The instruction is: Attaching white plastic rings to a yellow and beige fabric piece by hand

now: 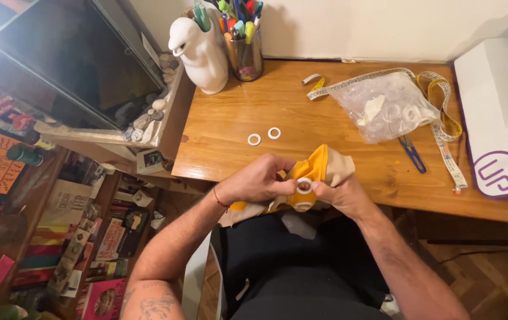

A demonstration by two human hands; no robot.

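Both hands meet at the desk's near edge: left hand and right hand are each closed on the yellow-and-beige cloth, pinching a white ring against it. Two loose rings lie on the wooden desk, near a clear bag.

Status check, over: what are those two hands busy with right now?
Left hand and right hand both grip yellow and beige cloth. White ring pinched between fingers. Two spare rings on desk, nothing blocking.
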